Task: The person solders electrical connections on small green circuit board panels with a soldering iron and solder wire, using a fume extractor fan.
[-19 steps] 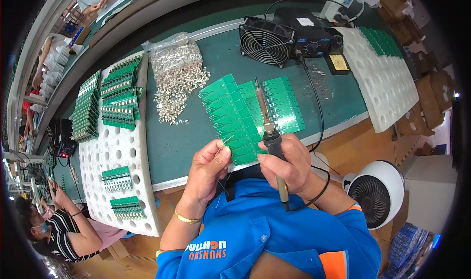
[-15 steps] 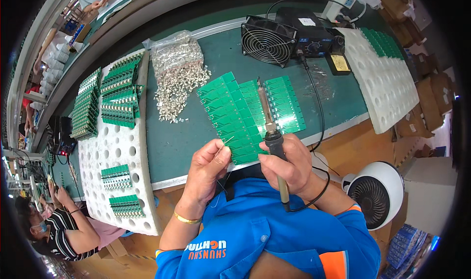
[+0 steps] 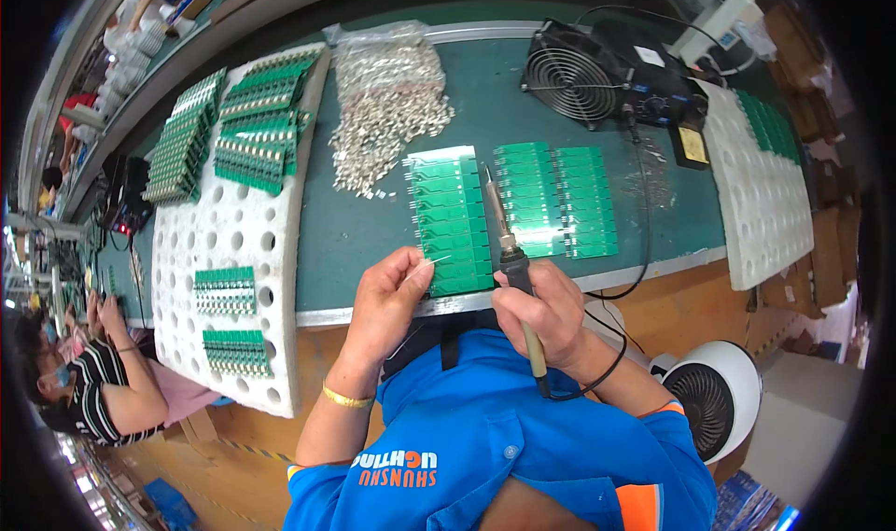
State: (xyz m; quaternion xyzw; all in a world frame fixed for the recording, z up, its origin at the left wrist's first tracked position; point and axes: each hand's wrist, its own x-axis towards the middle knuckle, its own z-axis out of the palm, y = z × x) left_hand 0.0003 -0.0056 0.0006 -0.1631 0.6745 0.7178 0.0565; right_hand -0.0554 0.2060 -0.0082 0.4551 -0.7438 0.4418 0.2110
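Observation:
My left hand [image 3: 387, 293] is closed, pinching a thin solder wire [image 3: 441, 259] between thumb and forefinger. The wire's end reaches over the lower left part of a green circuit board panel [image 3: 448, 214] near the table's front edge. My right hand [image 3: 549, 318] is wrapped around the dark handle of a soldering iron [image 3: 515, 265]. Its metal tip points up and away, between that panel and a second green panel [image 3: 523, 190]. A third panel [image 3: 586, 200] lies to the right of the second. The iron's tip appears apart from the boards.
Small white parts [image 3: 378, 148] spill from a clear bag behind the panels. A black fan [image 3: 574, 83] and a soldering station [image 3: 653, 97] stand at the back right. White foam sheets [image 3: 247, 242] carrying boards flank the work area. A person [image 3: 112, 382] sits at far left.
The view has shifted. The nearest panel has turned from slanted to nearly straight and now sits apart from the other two. Both hands keep their grips on the wire and the iron.

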